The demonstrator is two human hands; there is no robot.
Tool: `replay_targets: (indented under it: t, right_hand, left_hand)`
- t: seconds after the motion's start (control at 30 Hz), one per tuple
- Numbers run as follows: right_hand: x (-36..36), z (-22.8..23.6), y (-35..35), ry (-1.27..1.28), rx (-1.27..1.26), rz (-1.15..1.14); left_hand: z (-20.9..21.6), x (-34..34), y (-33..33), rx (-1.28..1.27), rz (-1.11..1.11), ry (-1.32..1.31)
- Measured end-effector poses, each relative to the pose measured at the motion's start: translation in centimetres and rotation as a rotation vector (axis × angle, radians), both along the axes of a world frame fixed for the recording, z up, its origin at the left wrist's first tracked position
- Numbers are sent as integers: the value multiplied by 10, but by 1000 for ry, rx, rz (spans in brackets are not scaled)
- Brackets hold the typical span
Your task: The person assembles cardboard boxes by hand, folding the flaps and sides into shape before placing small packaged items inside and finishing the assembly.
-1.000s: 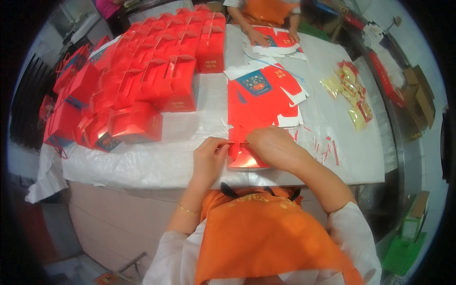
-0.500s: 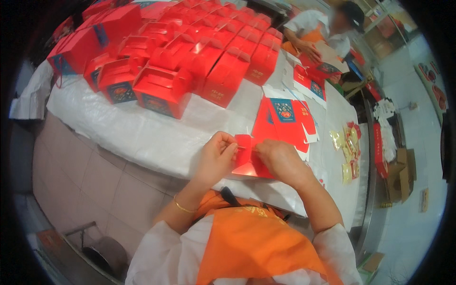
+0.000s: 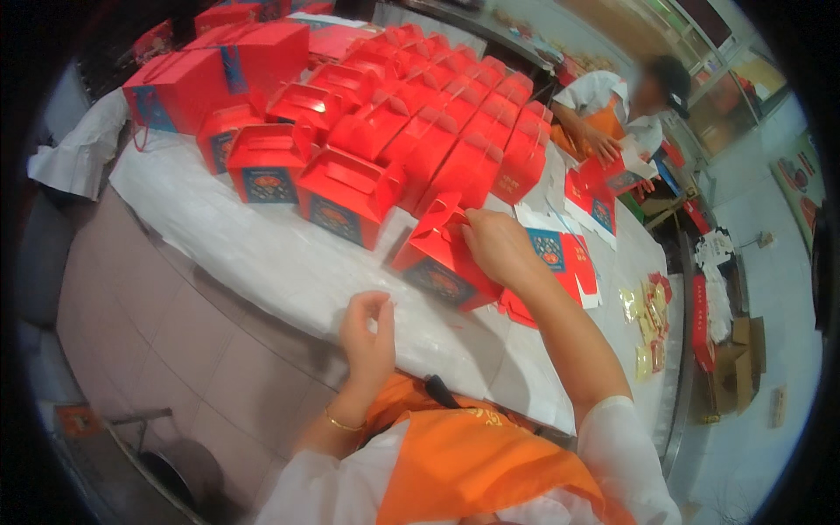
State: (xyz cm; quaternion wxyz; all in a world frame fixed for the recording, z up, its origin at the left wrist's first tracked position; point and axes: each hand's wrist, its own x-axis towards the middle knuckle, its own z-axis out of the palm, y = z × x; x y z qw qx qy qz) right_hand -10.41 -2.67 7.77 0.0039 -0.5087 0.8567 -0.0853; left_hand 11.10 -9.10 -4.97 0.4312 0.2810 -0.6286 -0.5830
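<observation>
My right hand point(image 3: 497, 247) grips the handle top of a red gift box point(image 3: 448, 269), with its fingers closed there. This box is folded into shape and tilts slightly at the table's near side; a dark blue patterned panel faces me. Left of it, my left hand point(image 3: 367, 337) hovers over the table edge, empty, its fingers loosely curled and the thumb apart. Flat red cartons point(image 3: 577, 267) with blue panels lie just beyond my right hand. Close to the held box stands another finished red box point(image 3: 346, 197), the nearest of many in packed rows.
White sheeting point(image 3: 262, 254) covers the table. Larger red boxes point(image 3: 179, 87) stand at the far left. Small yellow and red packets point(image 3: 652, 319) lie at the right. Across the table, a co-worker in an orange apron point(image 3: 604, 118) handles a carton. An open cardboard box point(image 3: 739, 363) stands farther right.
The red carton, earlier held low between both hands, now stands as a handled box farther forward. My right hand has moved up to its handle; my left hand has let go and drawn back.
</observation>
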Motion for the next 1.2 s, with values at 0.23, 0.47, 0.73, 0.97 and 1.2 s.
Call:
replay_targets:
  t: [0.23, 0.47, 0.73, 0.97, 1.2]
  right_hand:
    - [-40, -33, -62, 12, -93, 95]
    - [-30, -14, -30, -148, -647, 59]
    - [6, -186, 64, -1365, -1126, -507]
    - [16, -192, 14, -1430, -1115, -21]
    - [11, -183, 72, -1351, -829, -172]
  left_hand:
    - [-11, 16, -13, -138, 55, -148]
    - [-36, 5, -13, -555, -95, -367]
    - [-54, -52, -2, -503, -344, -274]
    - [-51, -71, -5, -434, -353, -298]
    - [-63, -55, 22, -662, -178, -349]
